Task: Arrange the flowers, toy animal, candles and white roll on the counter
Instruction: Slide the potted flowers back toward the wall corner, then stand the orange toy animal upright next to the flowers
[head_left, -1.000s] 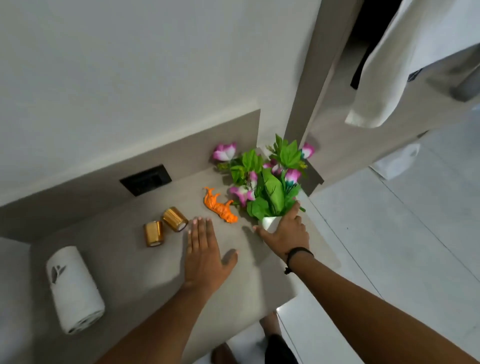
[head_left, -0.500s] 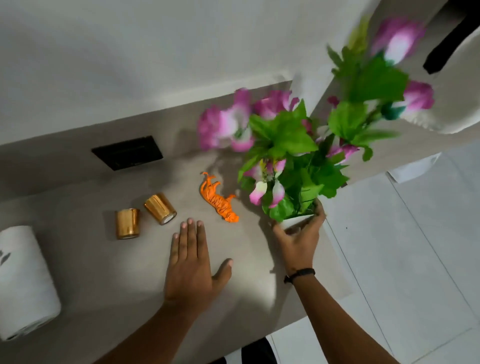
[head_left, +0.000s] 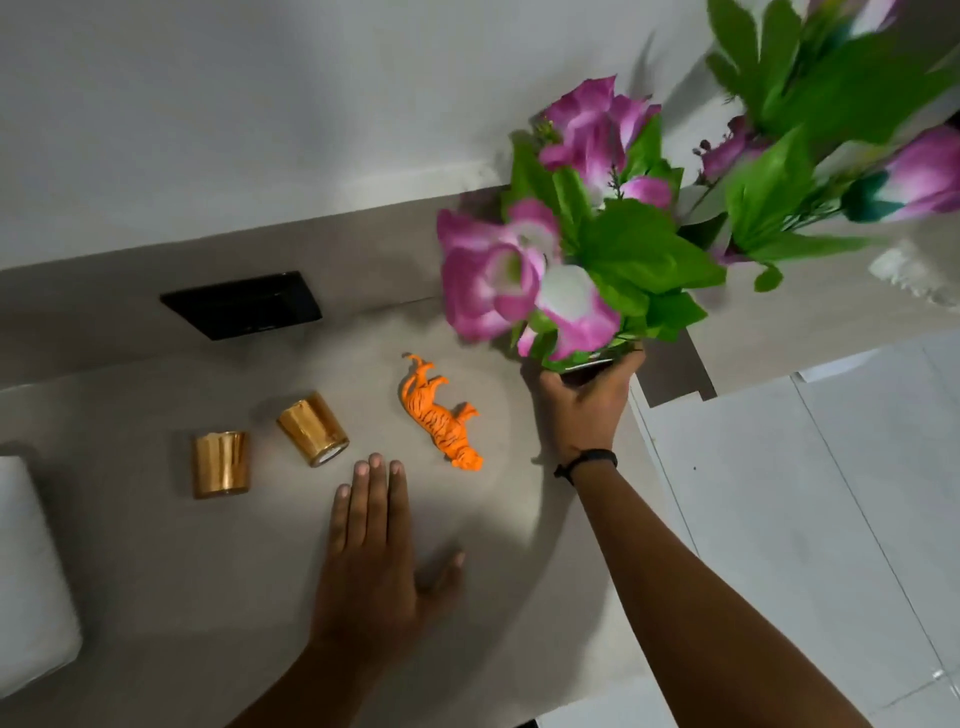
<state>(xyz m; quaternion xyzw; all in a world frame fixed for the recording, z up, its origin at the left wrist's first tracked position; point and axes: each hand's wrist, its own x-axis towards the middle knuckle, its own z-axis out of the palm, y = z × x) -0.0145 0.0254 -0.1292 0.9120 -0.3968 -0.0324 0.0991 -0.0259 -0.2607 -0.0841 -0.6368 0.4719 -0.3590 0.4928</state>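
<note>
A pot of pink and white artificial flowers (head_left: 613, 249) with green leaves is lifted off the counter at the right, my right hand (head_left: 584, 410) gripping its pot from below. My left hand (head_left: 371, 551) lies flat and open on the grey counter (head_left: 156, 597). An orange toy tiger (head_left: 441, 421) lies on its side between my hands. Two gold candle holders sit left of it: one (head_left: 221, 464) upright, the other (head_left: 312, 428) tipped over. The white roll (head_left: 28, 566) lies at the left edge, partly cut off.
A black socket plate (head_left: 241, 304) sits in the grey backsplash behind the candles. A white wall rises above it. The counter's right edge drops to a white tiled floor (head_left: 805, 519). The flowers hide the back right corner.
My right hand has raised the flower pot off the counter, so the blooms loom larger and higher. My left hand has stayed flat on the counter. The camera has come closer.
</note>
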